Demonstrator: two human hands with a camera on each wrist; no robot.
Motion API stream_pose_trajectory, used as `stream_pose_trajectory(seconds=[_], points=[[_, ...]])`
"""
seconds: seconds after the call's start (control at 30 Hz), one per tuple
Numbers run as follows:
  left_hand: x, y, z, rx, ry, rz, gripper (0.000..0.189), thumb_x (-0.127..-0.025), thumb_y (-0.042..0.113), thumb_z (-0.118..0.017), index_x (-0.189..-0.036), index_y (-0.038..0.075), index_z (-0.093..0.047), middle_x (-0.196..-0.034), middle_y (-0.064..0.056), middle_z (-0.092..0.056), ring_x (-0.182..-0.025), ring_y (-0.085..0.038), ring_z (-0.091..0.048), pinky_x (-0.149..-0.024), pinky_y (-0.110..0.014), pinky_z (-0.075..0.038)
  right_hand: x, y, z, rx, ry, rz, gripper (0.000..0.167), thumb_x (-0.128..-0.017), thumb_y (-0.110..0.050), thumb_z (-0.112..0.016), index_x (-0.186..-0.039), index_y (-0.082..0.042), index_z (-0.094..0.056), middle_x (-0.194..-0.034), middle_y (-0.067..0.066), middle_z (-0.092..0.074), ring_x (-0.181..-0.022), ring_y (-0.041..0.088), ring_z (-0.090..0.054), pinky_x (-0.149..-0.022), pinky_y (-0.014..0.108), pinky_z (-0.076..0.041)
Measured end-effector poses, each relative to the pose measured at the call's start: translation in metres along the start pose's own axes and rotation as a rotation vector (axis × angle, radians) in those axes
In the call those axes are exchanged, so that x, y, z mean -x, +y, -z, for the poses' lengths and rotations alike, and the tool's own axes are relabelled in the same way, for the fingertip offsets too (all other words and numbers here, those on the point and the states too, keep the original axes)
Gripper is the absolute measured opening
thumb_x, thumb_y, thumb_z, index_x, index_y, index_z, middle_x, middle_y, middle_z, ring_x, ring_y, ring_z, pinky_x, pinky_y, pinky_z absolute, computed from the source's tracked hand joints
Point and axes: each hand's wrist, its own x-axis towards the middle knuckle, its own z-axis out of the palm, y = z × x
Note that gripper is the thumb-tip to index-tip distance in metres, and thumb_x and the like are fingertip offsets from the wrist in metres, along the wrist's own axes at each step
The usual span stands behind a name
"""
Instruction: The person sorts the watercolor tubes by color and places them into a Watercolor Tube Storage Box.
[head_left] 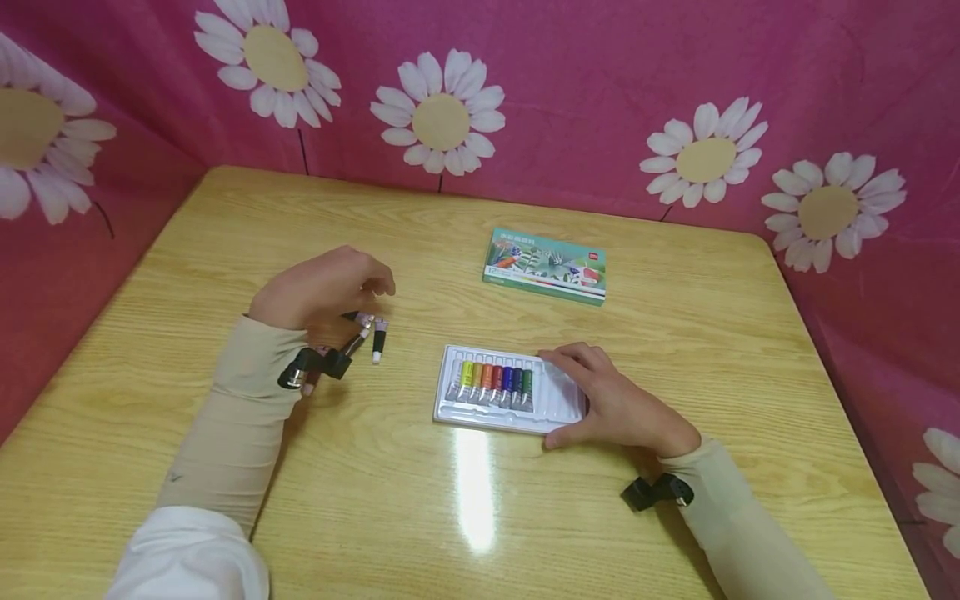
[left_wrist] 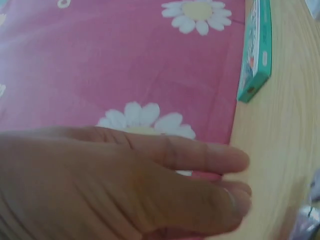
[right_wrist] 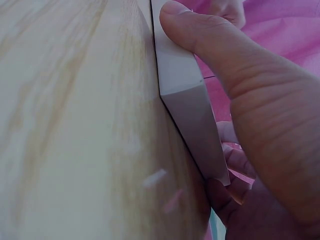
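My right hand (head_left: 618, 408) grips the right end of a white plastic paint tray (head_left: 487, 422), thumb at the near edge and fingers at the far one. The right wrist view shows the thumb against the tray's side wall (right_wrist: 182, 70). A row of coloured paint tubes (head_left: 498, 385), yellow through red and blue to green, lies in its left and middle slots; bare slots show beside my hand. My left hand (head_left: 322, 287), fingers loosely bent and holding nothing, hovers over several loose dark paint tubes (head_left: 379, 340). The hand and wrist partly hide these.
A flat green paint box (head_left: 545, 267) printed with plants lies behind the tray on the wooden table (head_left: 360, 500). Pink cloth (head_left: 570, 100) with white daisies hangs along the table's back and sides. Each wrist wears a small black camera (head_left: 648, 493).
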Motion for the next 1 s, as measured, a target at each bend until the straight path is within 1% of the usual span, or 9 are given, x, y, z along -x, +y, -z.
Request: stream_pose_trajectory(seconds=[0.07, 0.27, 0.33, 0.43, 0.57, 0.7, 0.87, 0.97, 1.0], points=[[0.001, -0.006, 0.0, 0.01, -0.026, 0.04, 0.024, -0.097, 0.009, -0.071, -0.12, 0.009, -0.075, -0.115, -0.009, -0.076, -0.097, -0.022, -0.067, -0.095, -0.044, -0.06, 0.0, 0.0, 0.0, -0.004, -0.001, -0.003, 0.115, -0.064, -0.075, -0.084, -0.16, -0.036, -0.035, -0.157, -0.003, -0.037, -0.142, 0.023, -0.036, -0.118, 0.054, -0.044], [0.005, -0.018, -0.002, 0.112, -0.073, 0.153, 0.018, -0.099, 0.008, -0.066, -0.111, 0.014, -0.077, -0.108, -0.007, -0.074, -0.096, -0.025, -0.062, -0.089, -0.042, -0.056, -0.001, 0.0, 0.0, -0.008, -0.003, -0.01, 0.115, -0.064, -0.075, -0.085, -0.16, -0.036, -0.034, -0.158, -0.003, -0.036, -0.143, 0.023, -0.036, -0.119, 0.055, -0.043], [0.005, -0.022, -0.002, 0.122, -0.079, 0.174, 0.017, -0.098, 0.005, -0.065, -0.107, 0.013, -0.077, -0.106, -0.007, -0.073, -0.097, -0.026, -0.06, -0.089, -0.042, -0.054, -0.001, 0.0, 0.0, -0.007, -0.002, -0.007, 0.115, -0.064, -0.075, -0.085, -0.16, -0.036, -0.035, -0.158, -0.002, -0.036, -0.142, 0.023, -0.036, -0.119, 0.055, -0.043], [0.006, -0.024, -0.002, 0.138, -0.095, 0.205, 0.019, -0.099, 0.002, -0.062, -0.103, 0.013, -0.077, -0.105, -0.009, -0.072, -0.097, -0.027, -0.058, -0.083, -0.04, -0.052, -0.001, 0.0, 0.0, -0.006, 0.0, -0.001, 0.115, -0.064, -0.075, -0.084, -0.16, -0.035, -0.035, -0.157, -0.002, -0.037, -0.142, 0.023, -0.036, -0.119, 0.054, -0.043], [0.005, -0.026, -0.002, 0.145, -0.115, 0.22, 0.02, -0.098, 0.001, -0.061, -0.105, 0.012, -0.077, -0.106, -0.01, -0.071, -0.095, -0.027, -0.056, -0.074, -0.035, -0.05, -0.001, 0.0, 0.0, 0.0, 0.006, 0.01, 0.116, -0.064, -0.076, -0.084, -0.16, -0.033, -0.036, -0.156, -0.002, -0.038, -0.141, 0.022, -0.036, -0.118, 0.052, -0.043], [0.006, -0.027, -0.002, 0.128, -0.133, 0.223, 0.025, -0.094, -0.002, -0.062, -0.106, 0.013, -0.078, -0.107, -0.009, -0.071, -0.094, -0.026, -0.057, -0.071, -0.032, -0.048, -0.001, 0.0, 0.0, 0.006, 0.012, 0.023, 0.116, -0.064, -0.076, -0.084, -0.16, -0.031, -0.036, -0.154, -0.002, -0.039, -0.141, 0.021, -0.036, -0.117, 0.051, -0.044], [0.007, -0.027, -0.001, 0.144, -0.154, 0.246, 0.026, -0.09, -0.003, -0.064, -0.099, 0.016, -0.079, -0.103, -0.008, -0.069, -0.093, -0.026, -0.054, -0.071, -0.033, -0.045, 0.0, 0.0, 0.0, 0.004, 0.014, 0.027, 0.117, -0.064, -0.076, -0.084, -0.16, -0.031, -0.035, -0.154, -0.002, -0.039, -0.141, 0.021, -0.036, -0.117, 0.051, -0.044], [0.007, -0.026, -0.002, 0.141, -0.156, 0.227, 0.021, -0.091, -0.001, -0.065, -0.095, 0.016, -0.078, -0.1, -0.007, -0.068, -0.094, -0.025, -0.054, -0.072, -0.033, -0.044, 0.0, 0.0, 0.0, 0.005, 0.013, 0.026, 0.117, -0.064, -0.077, -0.083, -0.16, -0.032, -0.035, -0.154, -0.002, -0.038, -0.141, 0.021, -0.036, -0.117, 0.052, -0.044], [0.006, -0.026, -0.002, 0.137, -0.15, 0.21, 0.02, -0.092, 0.0, -0.065, -0.095, 0.015, -0.078, -0.1, -0.007, -0.068, -0.094, -0.025, -0.055, -0.073, -0.034, -0.045, 0.0, 0.0, 0.0, 0.005, 0.012, 0.023, 0.117, -0.063, -0.077, -0.083, -0.16, -0.032, -0.035, -0.154, -0.002, -0.038, -0.141, 0.021, -0.035, -0.117, 0.052, -0.044]])
